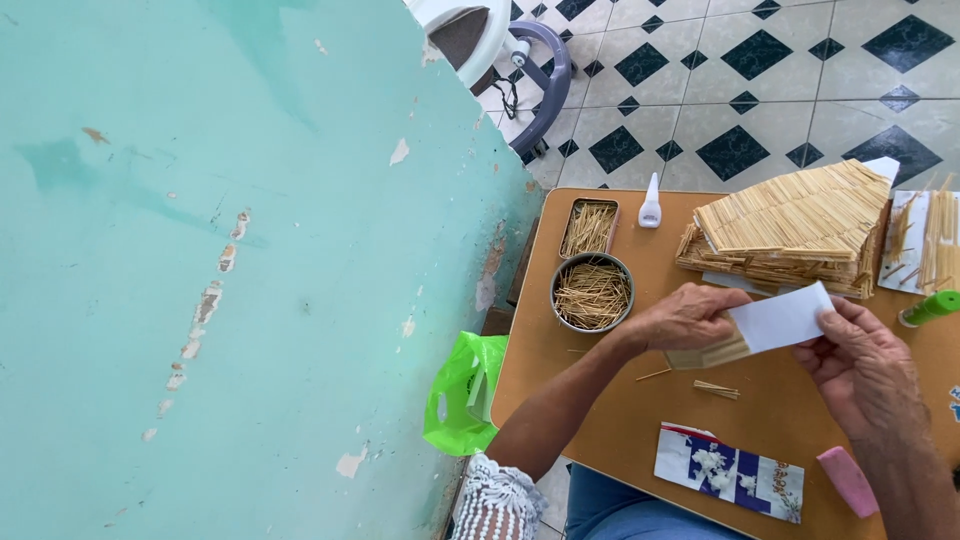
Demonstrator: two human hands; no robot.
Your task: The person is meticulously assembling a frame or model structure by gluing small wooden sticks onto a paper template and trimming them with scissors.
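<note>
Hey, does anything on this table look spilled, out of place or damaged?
A few loose sticks lie scattered on the brown table just below the left hand, outside the round tin that holds the rest. The turquoise wall is also damaged, with paint chipped off in patches. Otherwise nothing stands out.

The picture is bright with soft daylight all over. Shadows are faint and small. The floor tiles [760,60] shine a little. Everything looks sharp, with lines bending slightly near the edges.

Bare forearms, no rings or watch visible; white lace-trimmed sleeve [497,500] at the left elbow; blue trousers [640,512] below the table's [600,400] near edge.
</note>
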